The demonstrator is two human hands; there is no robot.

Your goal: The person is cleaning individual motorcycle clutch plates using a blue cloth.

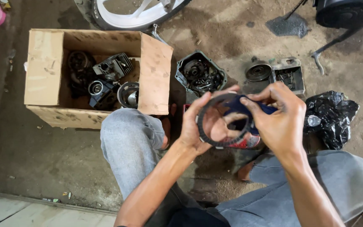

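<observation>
My left hand [198, 126] holds a dark toothed ring-shaped plate [213, 141] upright by its left rim, thumb on the top edge. My right hand [280, 117] presses a dark blue cloth [240, 105] against the ring's upper right part, fingers pinched on the cloth. Both hands hover above my knees, over the dirty concrete floor. Part of the ring is hidden behind the cloth and my right fingers.
An open cardboard box [45, 71] with engine parts, a cylinder [113, 67] among them, stands at left. An engine cover [199, 75], a round pulley [258, 71] and a small metal housing [290, 75] lie ahead. A black plastic bag [332, 117] sits at right. A white wheel [135, 12] is at the top.
</observation>
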